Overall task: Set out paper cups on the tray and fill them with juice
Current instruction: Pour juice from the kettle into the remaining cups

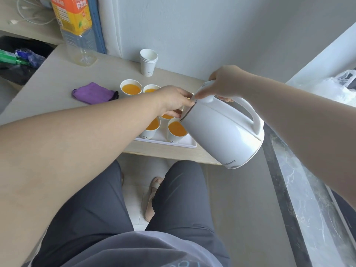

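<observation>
A white kettle (221, 132) hangs tilted over the white tray (183, 142), its spout down at a paper cup (176, 131) full of orange juice. My right hand (225, 83) grips the top of the kettle's handle and lid. My left hand (173, 99) rests at the kettle's open lid edge, fingers pinched on it. Several more filled cups stand on the tray, among them one (131, 88) at the far left and another (152, 128) near the front; my left arm hides some of them.
A stack of empty paper cups (148, 61) stands by the wall. A large, nearly empty juice bottle (77, 29) is at the table's far left, with a purple cloth (94, 93) in front of it. My legs are below the table edge; a marble ledge (308, 189) runs on the right.
</observation>
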`<state>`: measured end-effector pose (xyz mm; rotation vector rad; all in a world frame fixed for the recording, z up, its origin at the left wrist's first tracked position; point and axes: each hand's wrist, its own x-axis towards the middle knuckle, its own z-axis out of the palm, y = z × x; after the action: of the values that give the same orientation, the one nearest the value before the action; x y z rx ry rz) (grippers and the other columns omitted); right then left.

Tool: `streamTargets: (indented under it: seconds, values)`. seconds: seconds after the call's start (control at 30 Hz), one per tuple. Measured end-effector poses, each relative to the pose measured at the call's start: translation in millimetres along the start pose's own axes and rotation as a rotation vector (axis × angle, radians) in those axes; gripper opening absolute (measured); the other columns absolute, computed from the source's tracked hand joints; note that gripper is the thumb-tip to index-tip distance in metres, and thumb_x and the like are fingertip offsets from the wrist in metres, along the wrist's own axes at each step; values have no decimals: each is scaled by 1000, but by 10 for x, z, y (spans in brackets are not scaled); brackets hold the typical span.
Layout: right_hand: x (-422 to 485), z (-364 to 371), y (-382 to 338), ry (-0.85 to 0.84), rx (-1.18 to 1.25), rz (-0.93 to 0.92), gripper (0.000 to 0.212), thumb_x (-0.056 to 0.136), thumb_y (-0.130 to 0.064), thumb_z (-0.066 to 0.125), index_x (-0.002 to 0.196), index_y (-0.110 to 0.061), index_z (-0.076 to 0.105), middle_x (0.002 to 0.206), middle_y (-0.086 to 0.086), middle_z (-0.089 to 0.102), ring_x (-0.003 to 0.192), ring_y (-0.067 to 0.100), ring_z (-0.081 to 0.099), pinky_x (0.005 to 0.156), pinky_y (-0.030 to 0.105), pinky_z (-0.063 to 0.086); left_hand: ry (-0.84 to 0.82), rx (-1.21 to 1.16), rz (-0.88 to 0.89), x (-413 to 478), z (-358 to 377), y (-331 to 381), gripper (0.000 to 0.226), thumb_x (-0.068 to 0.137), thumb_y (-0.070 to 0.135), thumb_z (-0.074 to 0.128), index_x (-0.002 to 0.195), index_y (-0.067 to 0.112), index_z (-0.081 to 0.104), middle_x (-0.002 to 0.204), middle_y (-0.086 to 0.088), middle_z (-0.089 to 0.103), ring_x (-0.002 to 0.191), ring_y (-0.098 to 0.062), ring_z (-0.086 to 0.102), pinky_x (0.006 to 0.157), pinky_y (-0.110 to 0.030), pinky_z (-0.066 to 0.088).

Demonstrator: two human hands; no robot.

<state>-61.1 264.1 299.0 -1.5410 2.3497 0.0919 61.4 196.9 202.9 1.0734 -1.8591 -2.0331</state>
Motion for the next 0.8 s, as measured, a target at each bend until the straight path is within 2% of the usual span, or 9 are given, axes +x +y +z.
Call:
streamTargets:
  seconds: [0.1,0.17,0.33,0.8]
  values:
    - [37,36,-74,-7,-42,0,51,69,-54,74,61,-14,44,48,1,48,53,19,46,52,28,33,-7,-3,-18,12,-27,-60,35,93,13,58,129,16,58,128,-7,60,98,-21,61,81,-28,49]
    - [76,57,-108,-10,-63,6,50,68,-54,75,62,-14,45,47,1,48,53,19,47,52,29,34,-6,-5,-28,13,-45,-85,35,94,14,57,129,16,58,129,-6,59,103,-22,60,83,-29,48]
    - [166,101,-199,-39,-134,5,49,68,-56,73,67,-13,50,47,2,49,55,20,48,53,29,34,-2,-27,-30,21,-85,-157,26,95,12,54,120,18,60,118,-3,61,103,-19,59,81,-28,47]
    - [279,97,-362,-86,-287,-14,49,73,-57,68,75,-9,59,51,3,52,55,20,48,51,27,34,-20,-96,-46,72,-156,-246,30,97,11,52,125,18,58,129,-6,58,113,-27,60,92,-32,48]
